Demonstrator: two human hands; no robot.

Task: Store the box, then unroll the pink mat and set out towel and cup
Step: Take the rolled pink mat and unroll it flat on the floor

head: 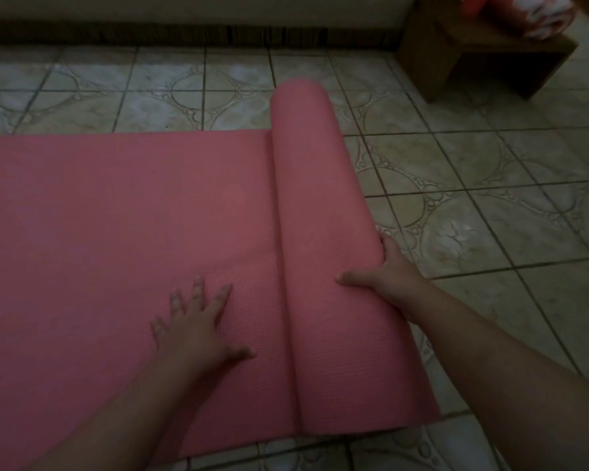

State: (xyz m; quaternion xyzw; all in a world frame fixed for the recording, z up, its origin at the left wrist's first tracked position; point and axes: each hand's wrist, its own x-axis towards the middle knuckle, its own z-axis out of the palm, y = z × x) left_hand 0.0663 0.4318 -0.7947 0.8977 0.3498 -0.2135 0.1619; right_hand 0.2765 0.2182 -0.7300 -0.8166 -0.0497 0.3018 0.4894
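The pink mat lies partly unrolled on the tiled floor, its flat part reaching to the left edge of view. The part still rolled forms a thick tube running from near me to the far middle. My left hand rests flat on the unrolled surface with fingers spread, just left of the roll. My right hand cups the right side of the roll, thumb on top and fingers curled around its far side. No towel, cup or box shows.
Patterned floor tiles spread to the right of the roll. A low wooden stool stands at the far right with a red and white rolled bundle on it. A wall base runs along the far edge.
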